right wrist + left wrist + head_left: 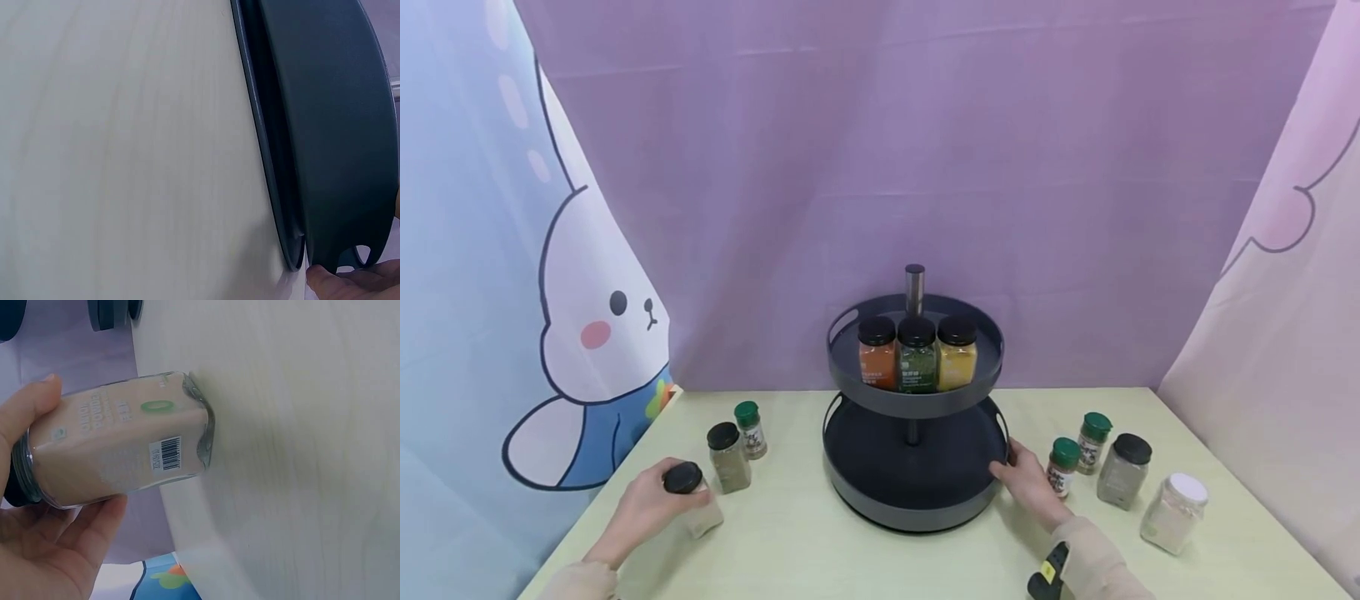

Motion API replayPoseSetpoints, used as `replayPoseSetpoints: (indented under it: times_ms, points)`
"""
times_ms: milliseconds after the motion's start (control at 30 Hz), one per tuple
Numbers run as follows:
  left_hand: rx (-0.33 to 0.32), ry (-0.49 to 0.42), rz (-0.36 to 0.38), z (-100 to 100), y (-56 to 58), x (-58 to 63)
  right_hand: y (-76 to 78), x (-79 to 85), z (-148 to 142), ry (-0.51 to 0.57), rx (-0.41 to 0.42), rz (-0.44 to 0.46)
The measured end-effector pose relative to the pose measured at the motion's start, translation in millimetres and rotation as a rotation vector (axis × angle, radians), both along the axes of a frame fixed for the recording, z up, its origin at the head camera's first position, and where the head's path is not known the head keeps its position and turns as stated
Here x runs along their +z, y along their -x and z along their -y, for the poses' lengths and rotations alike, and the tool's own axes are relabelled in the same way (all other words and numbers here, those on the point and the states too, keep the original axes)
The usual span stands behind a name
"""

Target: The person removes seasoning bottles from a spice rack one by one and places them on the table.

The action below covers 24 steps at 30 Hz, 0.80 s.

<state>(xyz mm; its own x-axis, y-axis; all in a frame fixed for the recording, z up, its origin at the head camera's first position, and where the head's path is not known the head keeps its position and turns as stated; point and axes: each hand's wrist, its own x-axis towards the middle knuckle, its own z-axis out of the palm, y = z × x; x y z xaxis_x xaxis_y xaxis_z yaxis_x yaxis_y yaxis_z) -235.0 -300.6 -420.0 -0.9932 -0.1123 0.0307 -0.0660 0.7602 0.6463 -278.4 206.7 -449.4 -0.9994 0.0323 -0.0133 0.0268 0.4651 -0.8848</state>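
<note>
While left grip (646, 503) around powder jar (119, 440), right grip (1028, 487) seemingly around lower tray rim (917, 518).

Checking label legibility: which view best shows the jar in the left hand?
Left wrist: the jar looms large there, its barcode plainly visible. Head shows it small, partly covered by the left hand. Right wrist doesn't show it.

The left hand (651, 504) holds a firm grip, its thumb opposing its curved fingers, while the right hand (1030, 486), well apart from it, angles inward and forward from the wrist, pinching between its thumb and bent fingers.
</note>
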Motion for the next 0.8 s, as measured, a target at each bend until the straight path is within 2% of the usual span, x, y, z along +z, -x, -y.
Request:
replayPoseSetpoints:
  times_ms: [367, 667, 800]
  points:
    - [-0.024, -0.036, 0.041, 0.9, 1.9, -1.9, -2.0, -0.4, -1.9, -0.001, 0.009, -0.003]
    - [-0.025, -0.048, 0.013, 1.2, -2.9, -4.1, -1.9, -0.2, 0.6, 0.002, 0.012, -0.009]
    - [-0.034, -0.044, 0.006, 0.6, -3.0, -7.0, -3.6, -0.6, 0.1, -0.020, -0.014, -0.003]
